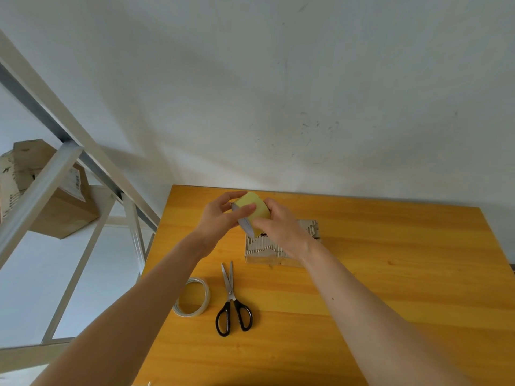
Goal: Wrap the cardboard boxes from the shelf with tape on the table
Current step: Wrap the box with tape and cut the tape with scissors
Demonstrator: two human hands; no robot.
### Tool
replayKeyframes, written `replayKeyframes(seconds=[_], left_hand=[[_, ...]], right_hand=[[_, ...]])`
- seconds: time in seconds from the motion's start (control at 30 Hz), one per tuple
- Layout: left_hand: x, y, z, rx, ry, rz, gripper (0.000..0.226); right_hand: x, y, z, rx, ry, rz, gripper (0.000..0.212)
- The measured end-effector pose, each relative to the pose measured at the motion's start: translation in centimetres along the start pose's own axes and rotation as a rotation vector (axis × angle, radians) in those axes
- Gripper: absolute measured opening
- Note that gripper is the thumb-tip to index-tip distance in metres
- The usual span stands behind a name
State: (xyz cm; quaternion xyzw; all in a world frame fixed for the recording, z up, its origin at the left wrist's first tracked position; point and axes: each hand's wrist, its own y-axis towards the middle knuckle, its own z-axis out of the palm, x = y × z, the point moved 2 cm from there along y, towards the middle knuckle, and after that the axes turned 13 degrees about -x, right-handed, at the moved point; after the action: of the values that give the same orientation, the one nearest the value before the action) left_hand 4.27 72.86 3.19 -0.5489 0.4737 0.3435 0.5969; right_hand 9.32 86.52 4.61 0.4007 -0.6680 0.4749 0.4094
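Showing: a yellow tape roll (255, 211) is held above the far part of the table (390, 274) by both hands, and its free end appears to be sought.
Left hand (220, 218): the fingers are closed on the roll's near side; a fingertip is laid across its yellow face.
Right hand (278, 227): the fingers are wrapped round the roll from the right and grasp it; whether a loose end is pinched cannot be told.
Task object: a flat cardboard box (262, 250), its corrugated face torn, is lying on the table just below the hands and is partly hidden by the right wrist.
Remaining stock: a stack of cardboard boxes (55, 201) is seen on the metal shelf (41, 179) at the left, apart from the table.
Other tools: a clear tape roll (192, 296) and black-handled scissors (232, 302) are laid side by side on the near half of the table, untouched.
Step in hand (judged): the tape end is to be lifted before any strip is drawn over the box.
Method advised: the roll is best turned slowly under a fingernail until the edge is felt; the end is then peeled squarely, so that it is not split lengthwise.
Caution: the sticky side should be kept off the fingers and the table, and the box should be steadied before tape is laid.
Progress (judged): early, since no tape is seen on the box.
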Motion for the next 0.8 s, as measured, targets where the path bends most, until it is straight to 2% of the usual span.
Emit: replayKeyframes(seconds=[0.1,0.17,0.27,0.33,0.4,0.47,0.5,0.57,0.63,0.73,0.8], left_hand=[[-0.37,-0.08,0.02,0.045,-0.010,-0.008,0.064],[-0.46,-0.33,-0.17,0.125,-0.028,-0.017,0.069],[-0.10,-0.65,-0.30,0.227,0.093,0.098,0.093],[0.05,-0.77,-0.08,0.220,0.137,0.171,0.101],[-0.04,-0.75,0.00,0.166,0.158,0.202,0.097],[-0.03,-0.61,-0.29,0.109,0.145,0.153,0.085],[0.01,-0.56,-0.47,0.091,0.145,0.118,0.080],[-0.03,-0.58,-0.70,0.076,0.199,0.074,0.075],[-0.19,-0.70,-0.78,0.077,0.267,0.067,0.070],[-0.24,-0.98,-0.78,0.096,0.349,0.058,0.068],[-0.12,-1.01,-0.81,0.100,0.384,0.040,0.072]], right_hand=[[0.10,-0.13,-0.31,-0.036,0.093,0.038,0.027],[0.02,-0.19,-0.67,-0.053,0.272,0.108,0.036],[-0.46,0.27,-0.87,-0.048,0.410,0.158,0.040],[-0.60,0.36,-0.69,-0.045,0.409,0.167,0.047],[-0.77,0.33,-0.65,-0.062,0.423,0.179,0.062],[-0.61,-0.01,-0.76,-0.119,0.294,0.057,0.074],[-0.43,-0.18,-0.74,-0.137,0.164,-0.051,0.071],[-0.22,-0.35,-0.51,-0.163,-0.054,-0.281,0.052],[-0.13,-0.37,-0.42,-0.234,-0.156,-0.457,0.034],[-0.03,-0.23,-0.52,-0.373,-0.276,-0.642,0.022],[0.04,-0.18,-0.40,-0.407,-0.377,-0.747,0.019]])
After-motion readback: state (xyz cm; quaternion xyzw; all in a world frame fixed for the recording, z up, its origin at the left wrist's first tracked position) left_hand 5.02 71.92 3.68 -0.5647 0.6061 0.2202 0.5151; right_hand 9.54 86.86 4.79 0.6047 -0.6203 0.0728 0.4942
